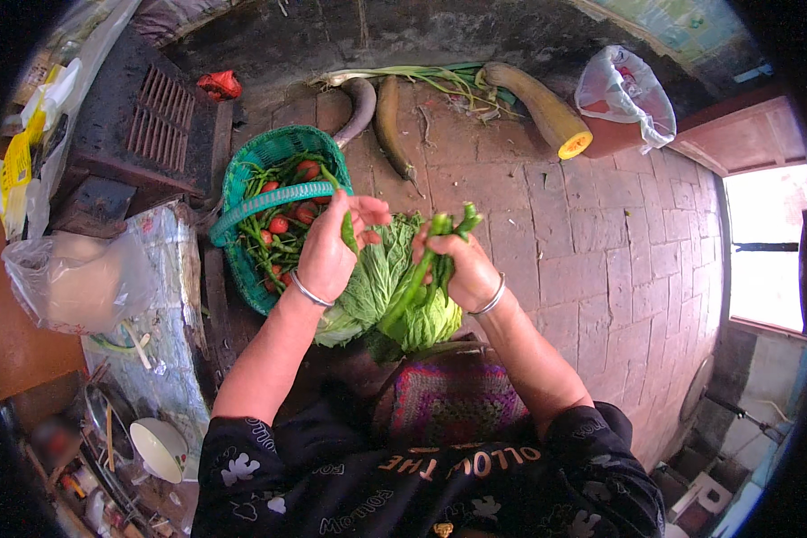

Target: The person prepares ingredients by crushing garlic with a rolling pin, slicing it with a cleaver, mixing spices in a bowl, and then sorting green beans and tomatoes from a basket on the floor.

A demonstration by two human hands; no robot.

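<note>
My right hand point(463, 263) is closed around several long green peppers point(413, 286), their stem ends pointing away from me. A single green pepper point(348, 228) lies against the palm of my left hand point(333, 245), held by the thumb, with the fingers partly spread. Just beyond the left hand is a green woven basket point(242, 279) of red tomatoes point(279, 224) and green peppers or beans, its handle point(279, 196) arching over them. Leafy green cabbages point(370, 289) sit on the floor beneath and between both hands.
Along the wall lie a purple eggplant point(361, 107), a brown curved gourd point(389, 124), green onions point(410, 70) and a cut pumpkin point(541, 107). A lined bin point(612, 128) stands at the back right. A dark stove-like box point(161, 121) and a covered table point(165, 289) flank the left.
</note>
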